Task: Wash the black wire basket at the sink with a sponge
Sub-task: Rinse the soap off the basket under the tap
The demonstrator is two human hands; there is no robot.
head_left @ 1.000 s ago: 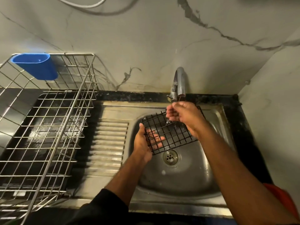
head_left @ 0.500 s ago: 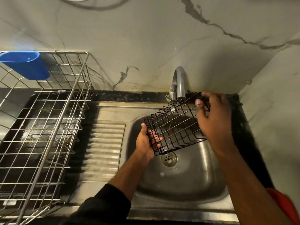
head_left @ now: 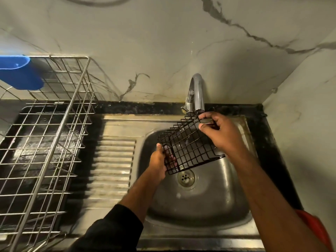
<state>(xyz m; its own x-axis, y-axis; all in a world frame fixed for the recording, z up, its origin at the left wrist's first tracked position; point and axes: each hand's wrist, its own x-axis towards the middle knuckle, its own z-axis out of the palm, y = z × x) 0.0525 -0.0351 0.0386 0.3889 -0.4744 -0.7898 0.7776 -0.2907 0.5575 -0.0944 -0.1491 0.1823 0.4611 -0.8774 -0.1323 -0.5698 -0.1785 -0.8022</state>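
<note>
Steel sink (head_left: 205,208), marble wall (head_left: 163,42); left hand (head_left: 160,162), right hand (head_left: 221,131) fingers clamped on black wire basket (head_left: 190,148).

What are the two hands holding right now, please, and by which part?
Both hold the black wire basket: the left hand grips its lower left corner, the right hand its upper edge by the tap.

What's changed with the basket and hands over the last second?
The right hand left the tap and took the black wire basket's far edge, tipping it up under the spout. The left hand kept its grip on the near corner over the sink. The dish rack stayed put.
</note>
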